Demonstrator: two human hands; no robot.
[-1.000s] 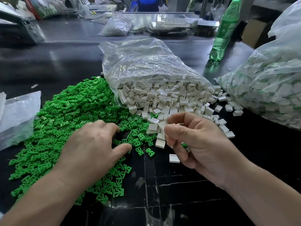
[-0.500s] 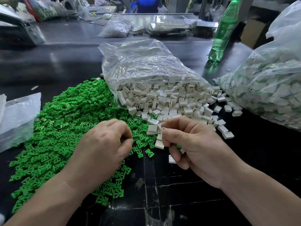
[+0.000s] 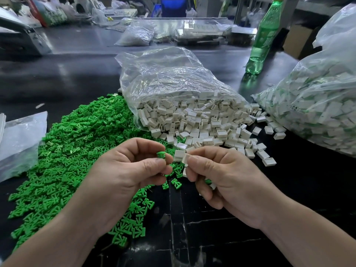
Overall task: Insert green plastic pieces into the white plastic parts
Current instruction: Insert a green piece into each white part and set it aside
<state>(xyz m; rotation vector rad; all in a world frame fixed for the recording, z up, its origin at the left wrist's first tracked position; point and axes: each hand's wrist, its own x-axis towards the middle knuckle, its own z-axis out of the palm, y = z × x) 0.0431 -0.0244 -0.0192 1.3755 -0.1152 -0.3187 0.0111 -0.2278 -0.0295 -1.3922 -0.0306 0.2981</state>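
Note:
My left hand [image 3: 133,168] pinches one small green plastic piece [image 3: 161,154] between thumb and fingers, lifted above the table. My right hand [image 3: 221,174] pinches a white plastic part [image 3: 186,158] at its fingertips, a short gap from the green piece; more small parts show under its curled fingers. A wide heap of green pieces [image 3: 77,143] covers the dark table to the left. White parts [image 3: 194,122] spill from an open clear bag [image 3: 169,78] just behind the hands.
A large clear bag of white parts with green showing inside [image 3: 316,105] sits at the right. A green bottle [image 3: 264,37] stands behind it. A flat plastic bag [image 3: 21,139] lies at the left edge. Bags and clutter line the far side of the table.
My left hand has risen off the green heap with one green piece pinched and moved right. My right hand has brought a white part to its fingertips, closer to the left hand.

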